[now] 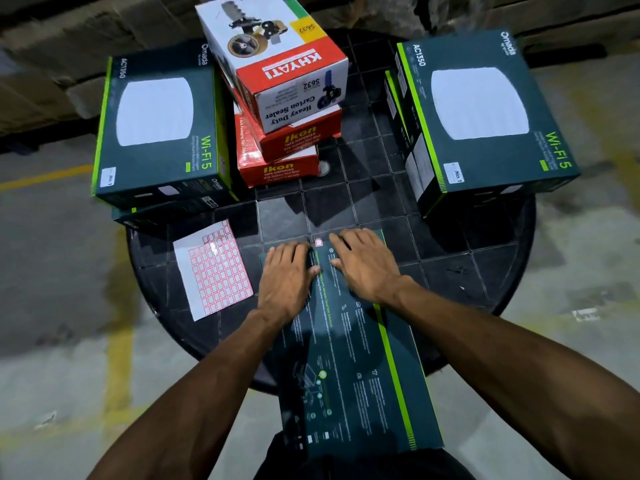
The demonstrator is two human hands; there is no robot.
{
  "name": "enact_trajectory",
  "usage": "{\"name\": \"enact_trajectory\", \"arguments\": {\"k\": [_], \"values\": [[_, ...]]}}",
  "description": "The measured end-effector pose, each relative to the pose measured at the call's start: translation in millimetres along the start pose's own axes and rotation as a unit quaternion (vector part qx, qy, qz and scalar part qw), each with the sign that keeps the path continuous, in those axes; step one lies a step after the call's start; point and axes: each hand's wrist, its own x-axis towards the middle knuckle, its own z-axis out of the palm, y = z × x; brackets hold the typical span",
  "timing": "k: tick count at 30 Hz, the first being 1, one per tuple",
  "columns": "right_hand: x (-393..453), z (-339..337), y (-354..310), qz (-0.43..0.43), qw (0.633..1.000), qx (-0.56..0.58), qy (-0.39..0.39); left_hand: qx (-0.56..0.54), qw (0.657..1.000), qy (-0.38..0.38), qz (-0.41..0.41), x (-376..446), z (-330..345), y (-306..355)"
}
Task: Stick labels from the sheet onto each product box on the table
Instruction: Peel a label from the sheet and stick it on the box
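Black round table (485, 258), both hands (287, 275) flat, fingers relaxed, on dark box (346, 358) beside label sheet (214, 271).

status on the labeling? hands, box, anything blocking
Left hand and right hand both flat on the dark box. Small label sits at its far edge between the fingertips. Label sheet lies left of it, nothing blocking.

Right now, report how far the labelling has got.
Done: both dark green Wi-Fi box stacks, left and right, carry white "No 1" labels. In hand: both hands, left hand and right hand, press the near green box beside a fresh label. Left: the red-and-white boxes.
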Motion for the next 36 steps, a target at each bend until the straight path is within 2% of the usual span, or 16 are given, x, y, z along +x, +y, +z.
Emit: {"name": "enact_trajectory", "arguments": {"k": [8, 18, 31, 36], "values": [[-7.0, 8.4, -7.6, 0.021, 0.999, -0.007, -0.026, 0.033, 0.999, -0.002, 0.010, -5.7, 3.7, 1.1], [-4.6, -5.8, -11.3, 0.008, 0.996, -0.039, -0.080, 0.062, 0.998, -0.017, 0.014, -2.0, 3.2, -1.5], [-3.3, -10.9, -13.7, 0.016, 0.993, -0.038, -0.107, 0.051, 0.998, -0.026, 0.021, 4.5, -7.7, 0.8], [-4.2, -12.6, -14.2, 0.020, 0.993, -0.040, -0.108, 0.058, 0.997, -0.057, 0.011, 6.9, -14.3, 3.5]]}}
